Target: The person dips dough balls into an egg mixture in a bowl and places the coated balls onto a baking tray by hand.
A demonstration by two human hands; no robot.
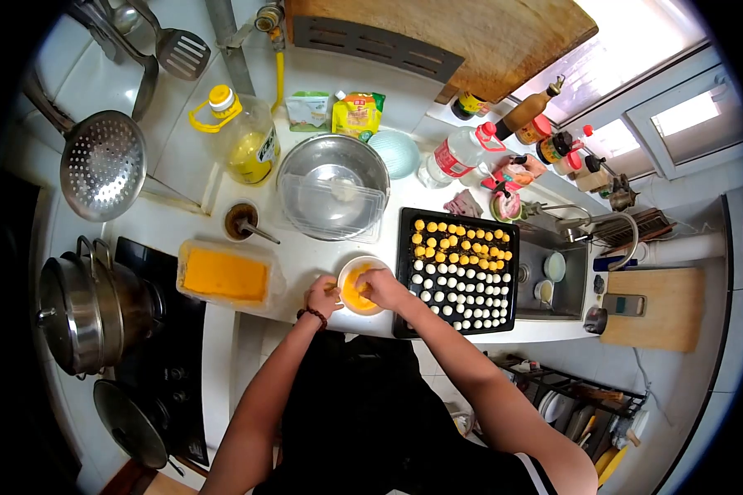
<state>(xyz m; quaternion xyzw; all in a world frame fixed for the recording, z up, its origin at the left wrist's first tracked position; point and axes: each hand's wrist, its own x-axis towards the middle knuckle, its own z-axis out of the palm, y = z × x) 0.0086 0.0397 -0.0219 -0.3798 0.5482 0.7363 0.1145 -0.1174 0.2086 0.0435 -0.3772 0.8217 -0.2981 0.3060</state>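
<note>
A white bowl of orange-yellow liquid stands at the counter's front edge. My left hand, with a dark bead bracelet at its wrist, grips the bowl's left rim. Over the bowl, my right hand reaches in from the right with its fingers drawn together at the liquid; anything between them is hidden. Just right of the bowl lies a black baking tray with rows of small balls. The yellow balls fill its far rows, and white balls fill the nearer ones.
A steel basin with a clear plastic lid stands behind the bowl. To the left are a container of orange slab, a small brown cup, an oil jug and the stove. The sink lies right of the tray.
</note>
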